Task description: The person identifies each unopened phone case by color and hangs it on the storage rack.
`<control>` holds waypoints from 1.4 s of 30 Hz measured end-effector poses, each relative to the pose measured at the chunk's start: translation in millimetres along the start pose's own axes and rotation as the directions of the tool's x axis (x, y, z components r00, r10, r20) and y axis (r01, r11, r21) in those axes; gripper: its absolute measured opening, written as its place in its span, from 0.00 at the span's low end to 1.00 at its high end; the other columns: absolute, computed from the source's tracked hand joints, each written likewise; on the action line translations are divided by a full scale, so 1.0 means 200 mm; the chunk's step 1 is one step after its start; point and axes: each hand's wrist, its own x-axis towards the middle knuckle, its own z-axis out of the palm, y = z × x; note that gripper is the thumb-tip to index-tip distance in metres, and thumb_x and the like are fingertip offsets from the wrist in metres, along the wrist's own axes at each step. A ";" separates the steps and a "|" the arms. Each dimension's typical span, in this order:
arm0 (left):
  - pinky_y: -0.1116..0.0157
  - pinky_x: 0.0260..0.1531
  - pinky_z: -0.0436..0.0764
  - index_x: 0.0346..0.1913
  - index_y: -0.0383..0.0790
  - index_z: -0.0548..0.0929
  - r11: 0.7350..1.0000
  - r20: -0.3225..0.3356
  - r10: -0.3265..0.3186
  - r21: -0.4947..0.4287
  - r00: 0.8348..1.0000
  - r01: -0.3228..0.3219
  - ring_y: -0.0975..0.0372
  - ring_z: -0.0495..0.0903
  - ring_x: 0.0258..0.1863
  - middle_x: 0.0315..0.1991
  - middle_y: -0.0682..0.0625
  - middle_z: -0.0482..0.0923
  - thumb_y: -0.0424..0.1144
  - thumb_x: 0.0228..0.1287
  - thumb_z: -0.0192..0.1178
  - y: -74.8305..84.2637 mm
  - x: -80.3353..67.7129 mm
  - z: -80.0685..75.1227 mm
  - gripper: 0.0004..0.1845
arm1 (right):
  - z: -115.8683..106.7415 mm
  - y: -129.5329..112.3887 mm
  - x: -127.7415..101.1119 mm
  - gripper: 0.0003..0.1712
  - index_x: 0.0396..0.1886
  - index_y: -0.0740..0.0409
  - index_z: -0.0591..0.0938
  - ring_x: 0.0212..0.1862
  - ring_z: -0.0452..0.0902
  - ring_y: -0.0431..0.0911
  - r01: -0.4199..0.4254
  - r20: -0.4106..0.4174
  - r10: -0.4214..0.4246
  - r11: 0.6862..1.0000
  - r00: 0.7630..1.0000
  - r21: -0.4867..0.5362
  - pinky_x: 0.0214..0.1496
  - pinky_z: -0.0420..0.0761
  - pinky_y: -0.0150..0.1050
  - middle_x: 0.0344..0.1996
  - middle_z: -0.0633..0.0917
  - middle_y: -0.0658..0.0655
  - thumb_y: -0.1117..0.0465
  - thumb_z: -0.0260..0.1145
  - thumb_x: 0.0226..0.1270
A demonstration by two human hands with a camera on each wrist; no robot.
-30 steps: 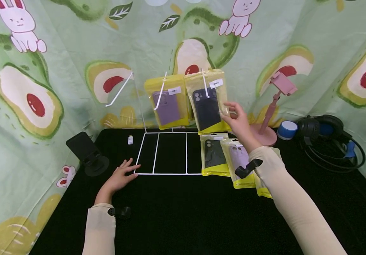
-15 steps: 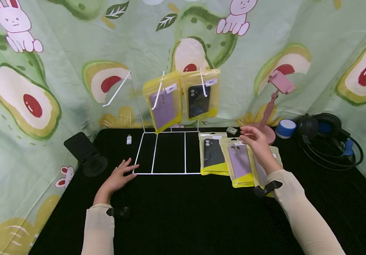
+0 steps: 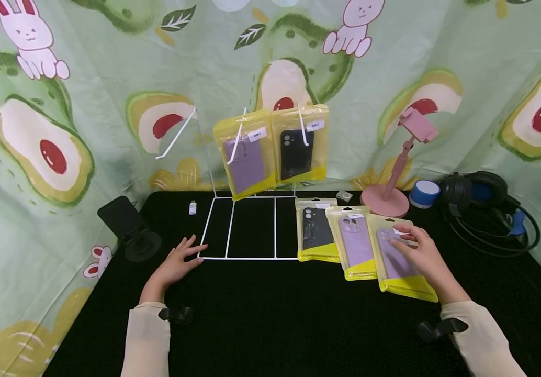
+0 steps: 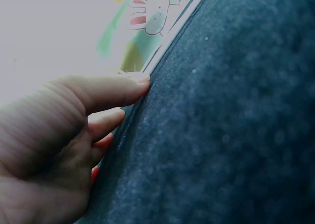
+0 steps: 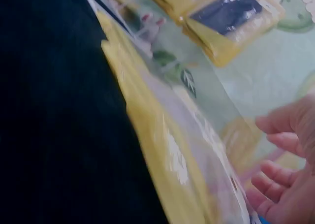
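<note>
step: picking next packet | right hand (image 3: 421, 254) fingers spread flat on rightmost phone-case packet (image 3: 399, 259) | left hand (image 3: 176, 262) relaxed, flat on table (image 3: 261, 314) | next: likely pinch packet top, lift toward rack hooks (image 3: 239, 137)

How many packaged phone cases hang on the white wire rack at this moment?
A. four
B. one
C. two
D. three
C: a purple case pack and a black case pack hang side by side on the white wire rack; the others lie on the table.

Black table (image 3: 270, 324) w/ phone-case packs (image 3: 316, 235), headphones (image 3: 482, 196)
</note>
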 end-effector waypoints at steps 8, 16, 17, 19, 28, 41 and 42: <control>0.37 0.64 0.32 0.65 0.39 0.71 1.000 -0.011 0.002 0.010 1.000 -0.001 0.38 0.34 0.71 0.73 0.32 0.43 0.42 0.70 0.52 0.00 0.00 -0.01 0.23 | -0.08 0.09 -0.07 0.40 0.68 0.71 0.55 0.60 0.54 0.74 -0.154 0.047 0.162 0.978 0.986 -0.144 0.56 0.63 0.68 0.62 0.53 0.82 0.53 0.59 0.67; 0.36 0.64 0.32 0.65 0.39 0.71 1.000 -0.014 0.010 0.007 1.000 -0.010 0.38 0.34 0.71 0.73 0.32 0.43 0.43 0.70 0.52 -0.02 -0.01 -0.01 0.24 | -0.08 0.13 -0.06 0.50 0.69 0.72 0.49 0.53 0.59 0.73 -0.197 0.128 0.228 0.956 0.965 -0.218 0.49 0.71 0.61 0.56 0.57 0.84 0.50 0.65 0.61; 0.36 0.64 0.32 0.65 0.39 0.71 1.000 -0.017 0.014 0.008 1.000 -0.014 0.37 0.34 0.71 0.73 0.32 0.43 0.43 0.70 0.52 -0.02 -0.01 -0.01 0.23 | -0.07 0.13 -0.05 0.50 0.70 0.72 0.49 0.52 0.61 0.72 -0.191 0.135 0.224 0.955 0.965 -0.225 0.47 0.72 0.59 0.55 0.59 0.83 0.50 0.65 0.61; 0.36 0.64 0.32 0.65 0.39 0.71 1.000 -0.025 0.021 0.012 0.999 -0.021 0.38 0.34 0.71 0.73 0.32 0.43 0.42 0.70 0.52 -0.03 -0.01 -0.02 0.23 | -0.07 0.13 -0.05 0.50 0.70 0.70 0.50 0.49 0.65 0.69 -0.187 0.148 0.223 0.956 0.963 -0.228 0.43 0.74 0.55 0.54 0.61 0.82 0.49 0.65 0.61; 0.36 0.64 0.33 0.65 0.38 0.71 1.000 -0.029 0.026 0.007 0.999 -0.026 0.37 0.35 0.71 0.73 0.31 0.43 0.42 0.70 0.52 -0.03 -0.01 -0.01 0.23 | -0.03 0.16 -0.06 0.28 0.64 0.69 0.65 0.33 0.70 0.49 -0.151 0.076 0.161 0.980 0.984 -0.127 0.30 0.71 0.36 0.37 0.76 0.64 0.62 0.57 0.67; 0.37 0.64 0.32 0.65 0.38 0.71 1.000 -0.011 0.028 0.003 1.000 -0.028 0.38 0.34 0.71 0.73 0.32 0.43 0.42 0.70 0.52 -0.01 0.00 0.00 0.23 | -0.08 0.04 -0.15 0.21 0.61 0.62 0.71 0.34 0.75 0.36 0.172 -0.118 -0.159 0.980 0.980 0.100 0.33 0.77 0.29 0.37 0.77 0.46 0.65 0.55 0.70; 0.37 0.64 0.32 0.65 0.38 0.71 1.000 -0.011 0.029 0.004 1.000 -0.029 0.38 0.34 0.71 0.73 0.32 0.43 0.43 0.70 0.52 -0.01 0.00 0.00 0.23 | -0.09 0.01 -0.16 0.20 0.61 0.60 0.71 0.34 0.75 0.36 0.204 -0.127 -0.188 0.970 0.974 0.131 0.33 0.76 0.29 0.37 0.77 0.44 0.66 0.56 0.70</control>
